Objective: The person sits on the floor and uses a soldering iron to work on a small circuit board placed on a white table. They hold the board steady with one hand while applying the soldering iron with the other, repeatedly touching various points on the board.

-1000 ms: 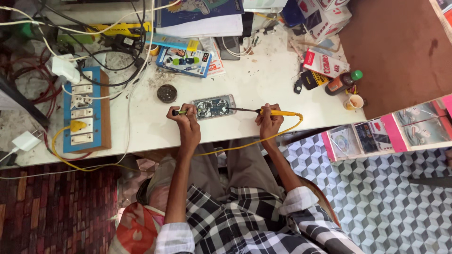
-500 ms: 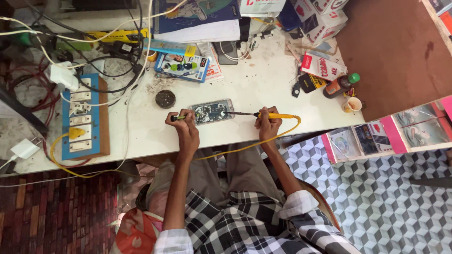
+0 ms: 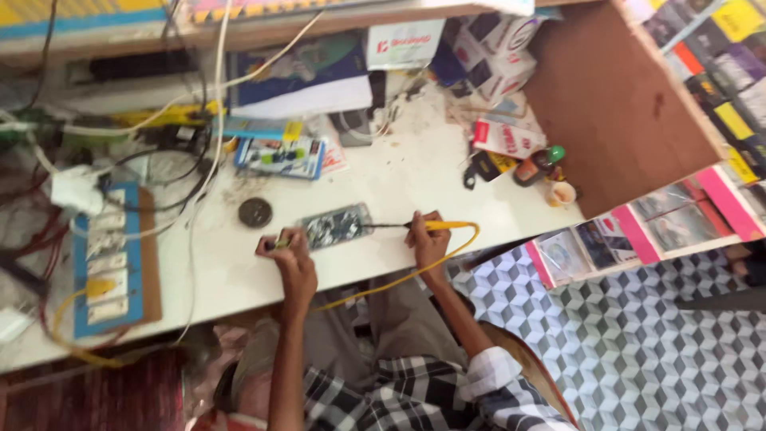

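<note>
A flat, glinting circuit board [image 3: 337, 226] lies on the smooth white tabletop [image 3: 399, 175], between the two hands. The right hand [image 3: 428, 239] has its fingers wrapped round a slim yellow-handled soldering iron [image 3: 415, 227], whose dark tip touches the board's right edge. The left hand [image 3: 286, 249], just left of the board, pinches something small; both forearms reach up from the near edge. A dark round disc [image 3: 255, 212] sits farther left.

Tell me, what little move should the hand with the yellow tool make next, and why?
Probably a small nudge of the tip along the circuit board. The right hand holds the yellow soldering iron with its thin tip at the board's right edge, while the left hand rests at the board's left end holding a small tool. Whether the tip touches yet is too blurred to tell.
</note>
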